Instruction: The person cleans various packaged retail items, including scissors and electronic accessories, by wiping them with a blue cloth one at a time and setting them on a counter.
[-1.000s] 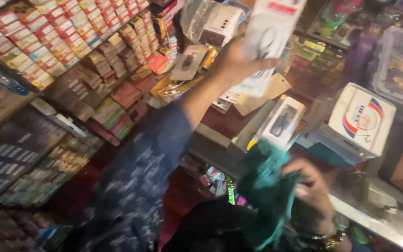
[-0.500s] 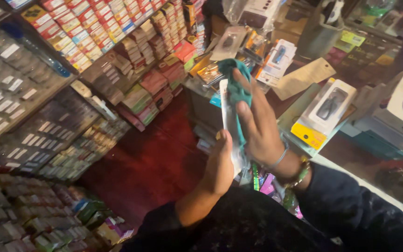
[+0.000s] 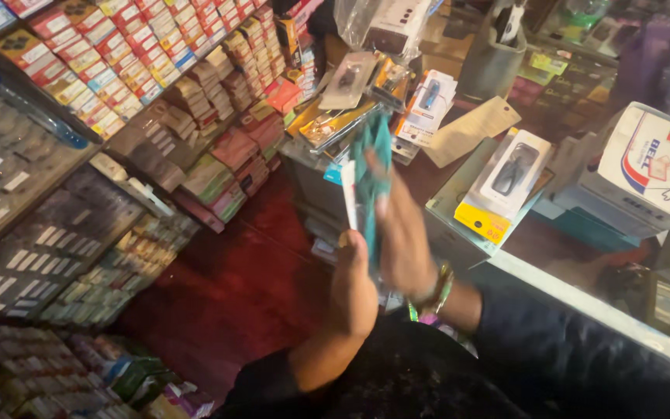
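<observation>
My left hand (image 3: 353,281) holds a thin white flat package (image 3: 349,194) upright by its lower edge. My right hand (image 3: 402,231) presses a teal cloth (image 3: 371,167) flat against the side of that package, fingers stretched upward. Beaded bracelets circle my right wrist. Both arms wear dark sleeves. The hands are close together in front of a glass counter edge (image 3: 583,299).
Shelves of small coloured boxes (image 3: 126,70) fill the left wall. Boxed gadgets lie on the counter: a white-and-yellow box (image 3: 504,185), a large white carton (image 3: 649,167), several blister packs (image 3: 350,81). A grey cup (image 3: 492,62) stands behind. Red floor (image 3: 226,287) shows below.
A second ago my left arm reached up to a white package on the counter; it has come down, and both hands now meet with cloth pressed to the package.
</observation>
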